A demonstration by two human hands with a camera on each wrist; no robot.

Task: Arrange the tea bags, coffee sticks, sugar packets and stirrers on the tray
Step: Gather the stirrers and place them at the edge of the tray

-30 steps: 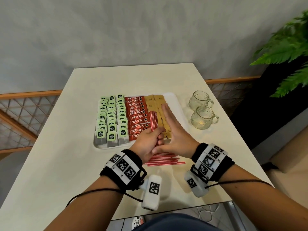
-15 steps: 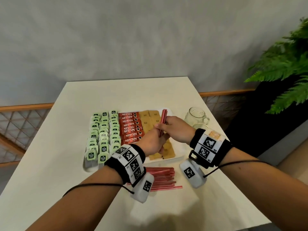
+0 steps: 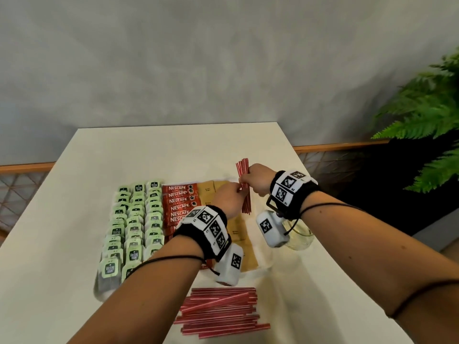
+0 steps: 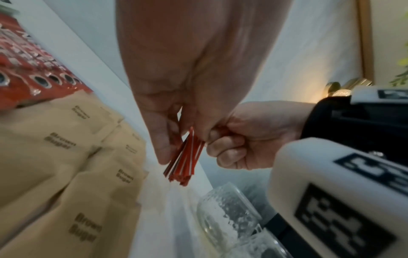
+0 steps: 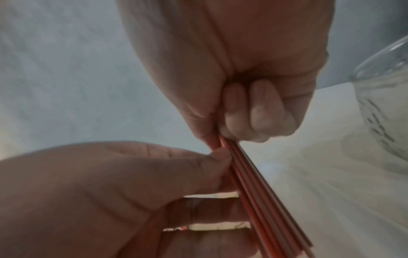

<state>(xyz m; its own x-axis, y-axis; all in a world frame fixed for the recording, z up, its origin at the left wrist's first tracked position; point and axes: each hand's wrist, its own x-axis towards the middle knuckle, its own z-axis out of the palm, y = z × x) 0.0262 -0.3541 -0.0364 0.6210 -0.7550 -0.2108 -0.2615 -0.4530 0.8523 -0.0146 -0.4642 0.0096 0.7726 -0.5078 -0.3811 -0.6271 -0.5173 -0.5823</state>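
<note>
A bundle of red stirrers [image 3: 244,185] stands nearly upright above the right part of the white tray [image 3: 263,266]. My right hand [image 3: 255,178] grips the bundle from the right and my left hand [image 3: 229,196] pinches it from the left. The same bundle of stirrers [image 4: 184,159] [image 5: 262,197] shows between both hands in the wrist views. Green tea bags [image 3: 131,219] fill the tray's left part in three rows. Red coffee sticks [image 3: 179,202] lie beside them, then brown sugar packets [image 3: 239,232]. A loose pile of stirrers [image 3: 219,311] lies on the table in front of the tray.
A glass cup [image 3: 299,237] stands just right of the tray, under my right wrist, also seen as the glass cup [image 4: 229,214]. The white table [image 3: 173,150] ends at a grey wall. A fern [image 3: 427,115] stands at the right.
Both hands lifted the stirrer bundle off the tray and carried it right and away, above the tray's right edge. My head moved closer, so the scene shifted down.
</note>
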